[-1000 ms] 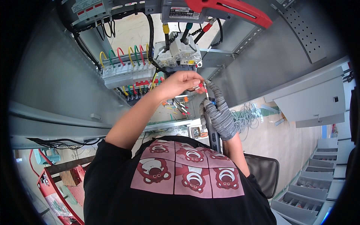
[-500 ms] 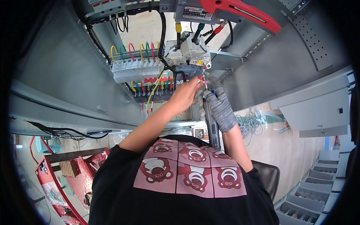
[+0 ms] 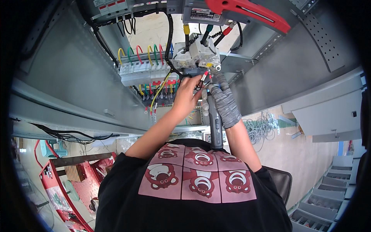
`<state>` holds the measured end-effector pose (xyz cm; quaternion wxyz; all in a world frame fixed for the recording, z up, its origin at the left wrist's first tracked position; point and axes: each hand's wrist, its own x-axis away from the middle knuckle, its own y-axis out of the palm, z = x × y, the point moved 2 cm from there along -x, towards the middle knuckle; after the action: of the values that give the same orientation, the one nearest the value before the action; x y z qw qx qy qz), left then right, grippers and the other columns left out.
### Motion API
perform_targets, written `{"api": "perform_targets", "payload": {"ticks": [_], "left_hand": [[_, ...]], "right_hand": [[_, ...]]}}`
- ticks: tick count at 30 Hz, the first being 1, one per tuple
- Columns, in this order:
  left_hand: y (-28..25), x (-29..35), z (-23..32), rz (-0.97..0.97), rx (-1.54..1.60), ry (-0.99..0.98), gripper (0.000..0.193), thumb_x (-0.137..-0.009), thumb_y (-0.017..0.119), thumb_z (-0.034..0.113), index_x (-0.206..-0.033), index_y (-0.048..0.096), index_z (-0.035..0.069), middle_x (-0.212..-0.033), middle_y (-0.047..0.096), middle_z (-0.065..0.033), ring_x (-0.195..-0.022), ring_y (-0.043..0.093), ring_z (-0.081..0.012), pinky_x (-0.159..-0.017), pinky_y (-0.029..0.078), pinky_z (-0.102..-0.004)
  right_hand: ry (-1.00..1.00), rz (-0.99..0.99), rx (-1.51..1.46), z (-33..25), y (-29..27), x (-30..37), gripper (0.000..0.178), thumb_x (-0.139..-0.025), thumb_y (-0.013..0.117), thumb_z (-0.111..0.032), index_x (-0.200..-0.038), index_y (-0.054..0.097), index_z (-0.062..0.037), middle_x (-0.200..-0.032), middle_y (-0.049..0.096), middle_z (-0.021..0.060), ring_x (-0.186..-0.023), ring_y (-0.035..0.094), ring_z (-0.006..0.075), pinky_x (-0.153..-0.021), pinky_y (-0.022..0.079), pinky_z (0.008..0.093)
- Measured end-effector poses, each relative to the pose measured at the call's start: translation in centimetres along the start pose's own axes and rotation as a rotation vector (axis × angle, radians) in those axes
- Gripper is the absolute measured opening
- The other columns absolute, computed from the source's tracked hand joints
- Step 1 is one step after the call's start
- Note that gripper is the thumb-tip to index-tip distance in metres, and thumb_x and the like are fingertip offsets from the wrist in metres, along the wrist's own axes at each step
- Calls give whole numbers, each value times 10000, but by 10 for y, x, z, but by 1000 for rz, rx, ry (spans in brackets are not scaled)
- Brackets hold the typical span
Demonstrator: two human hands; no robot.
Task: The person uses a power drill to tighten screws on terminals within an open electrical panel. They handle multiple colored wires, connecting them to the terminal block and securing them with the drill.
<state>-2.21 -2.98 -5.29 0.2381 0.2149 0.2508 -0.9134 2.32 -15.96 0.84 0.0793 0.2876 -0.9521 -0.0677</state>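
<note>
Lining up a power screwdriver with a sleeved lead looks like the step in hand, just below the clear-covered blocks, toward the right wall of the grey cabinet. The next move probably calls for holding the lead's end true while the driver's tip is seated; whether that tip touches anything, I cannot tell. The lead is dark, red and white at its end; the screwdriver is slim and dark grey, its butt reaching out past the cabinet's near edge. The bare left hand pinches the lead between thumb and fingers; the gloved right hand wraps the screwdriver's front part. Toward the cabinet's left wall sits a row of breakers.
</note>
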Motion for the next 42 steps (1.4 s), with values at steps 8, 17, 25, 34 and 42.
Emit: {"api": "perform_targets", "payload": {"ticks": [8, 17, 25, 34, 42], "left_hand": [[-5, 15, -10, -98, -358, 138, 349, -701, 621, -71, -1033, 559, 17, -951, 574, -126, -962, 583, -337, -805, 487, -426], [-6, 6, -10, -122, -241, 103, 268, -753, 551, -127, -993, 530, -8, -916, 569, -176, -917, 576, -396, -771, 469, -457], [0, 7, -13, -83, -67, 16, 221, -834, 589, -61, -1038, 551, 15, -959, 615, -171, -802, 610, -353, -708, 492, -424], [1, -4, 2, -9, 355, -193, 364, -869, 487, -170, -1190, 516, 0, -996, 617, -68, -729, 540, -69, -711, 449, -211], [-3, 5, 16, 29, 290, -187, 336, -862, 487, -182, -1147, 527, -8, -1076, 492, -70, -800, 551, -93, -752, 465, -229]], "right_hand": [[57, -10, -59, 10, 0, 7, 502, -927, 513, -34, -1409, 418, -136, -905, 629, 57, -711, 588, 97, -597, 500, 240], [16, 36, 48, 8, 8, 2, 449, -931, 577, -91, -1361, 450, -104, -979, 608, 38, -835, 554, 87, -720, 484, 234], [106, 59, -72, 10, 6, -2, 485, -926, 552, -63, -1396, 437, -107, -1077, 593, 52, -890, 551, 95, -737, 489, 235], [52, 79, 7, 2, 12, 2, 490, -913, 510, -25, -1389, 458, -130, -1099, 577, 52, -899, 545, 103, -752, 484, 233], [26, 58, -4, 5, 10, 4, 479, -920, 498, -23, -1376, 472, -167, -1035, 587, 49, -804, 533, 84, -695, 483, 228]]}}
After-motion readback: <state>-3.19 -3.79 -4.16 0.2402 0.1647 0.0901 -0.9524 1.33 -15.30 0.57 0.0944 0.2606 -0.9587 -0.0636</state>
